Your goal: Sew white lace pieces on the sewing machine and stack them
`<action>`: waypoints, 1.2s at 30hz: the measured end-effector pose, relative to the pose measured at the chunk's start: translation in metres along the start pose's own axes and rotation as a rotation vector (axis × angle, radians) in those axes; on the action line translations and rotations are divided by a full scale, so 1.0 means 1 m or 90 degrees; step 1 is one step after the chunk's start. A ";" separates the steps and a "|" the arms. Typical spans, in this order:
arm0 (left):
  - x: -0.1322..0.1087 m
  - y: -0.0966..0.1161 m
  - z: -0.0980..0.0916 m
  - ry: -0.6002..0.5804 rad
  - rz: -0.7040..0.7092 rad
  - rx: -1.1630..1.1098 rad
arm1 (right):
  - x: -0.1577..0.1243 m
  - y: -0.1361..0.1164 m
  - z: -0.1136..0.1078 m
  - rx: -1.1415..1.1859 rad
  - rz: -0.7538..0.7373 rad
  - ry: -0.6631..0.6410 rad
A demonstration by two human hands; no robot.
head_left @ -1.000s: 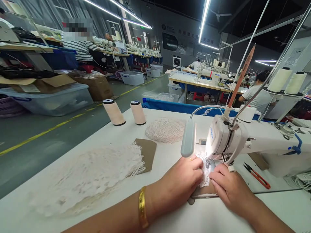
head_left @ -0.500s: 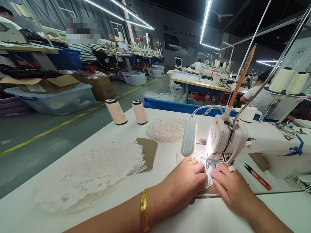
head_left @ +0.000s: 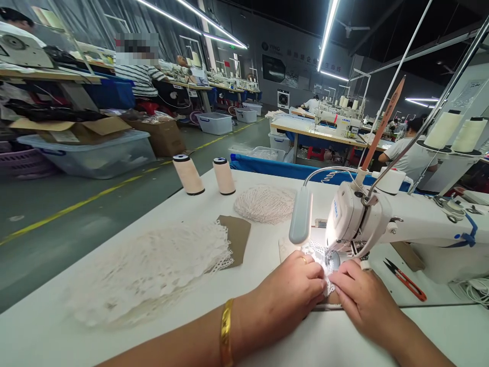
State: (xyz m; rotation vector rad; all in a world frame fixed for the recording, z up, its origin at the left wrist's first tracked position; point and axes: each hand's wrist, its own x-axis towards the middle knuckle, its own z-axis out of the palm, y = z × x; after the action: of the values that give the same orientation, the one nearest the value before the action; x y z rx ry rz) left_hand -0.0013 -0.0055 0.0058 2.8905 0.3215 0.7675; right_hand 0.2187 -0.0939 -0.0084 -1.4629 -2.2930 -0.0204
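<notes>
My left hand (head_left: pixel 292 293) and my right hand (head_left: pixel 362 298) press together on a small piece of white lace (head_left: pixel 319 255) under the needle of a white sewing machine (head_left: pixel 382 224). Both hands' fingers are closed, pinching the lace at the presser foot. A gold bangle sits on my left wrist and a ring on one finger. The machine's lamp (head_left: pixel 300 221) lights the spot.
A pile of white lace pieces (head_left: pixel 153 270) on brown card (head_left: pixel 237 239) lies at the left, another lace heap (head_left: pixel 265 204) farther back, two thread cones (head_left: pixel 204 175) behind. Red snips (head_left: pixel 405 278) lie right of the machine. Other people sit at workstations beyond the aisle.
The lace has fed a little further under the needle and both hands have crept closer together. The view has shifted slightly to the right.
</notes>
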 end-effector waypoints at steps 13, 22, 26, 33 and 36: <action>0.001 0.002 -0.002 -0.002 -0.004 -0.019 | -0.002 0.001 0.002 -0.006 -0.004 0.023; 0.003 -0.004 0.000 -0.041 -0.013 -0.007 | 0.001 0.002 0.005 -0.046 0.014 0.044; 0.008 -0.008 0.002 -0.044 -0.033 0.013 | 0.001 0.005 0.011 -0.118 0.061 0.055; 0.014 -0.020 0.009 -0.041 -0.055 0.047 | 0.003 0.005 0.017 -0.097 0.112 0.046; 0.015 -0.024 0.012 -0.029 -0.062 0.048 | 0.003 0.005 0.017 -0.080 0.128 0.047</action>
State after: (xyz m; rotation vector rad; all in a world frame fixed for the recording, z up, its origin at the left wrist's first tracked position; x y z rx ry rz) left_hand 0.0138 0.0202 -0.0016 2.9311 0.4926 0.6870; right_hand 0.2160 -0.0853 -0.0239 -1.7201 -2.1089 -0.1593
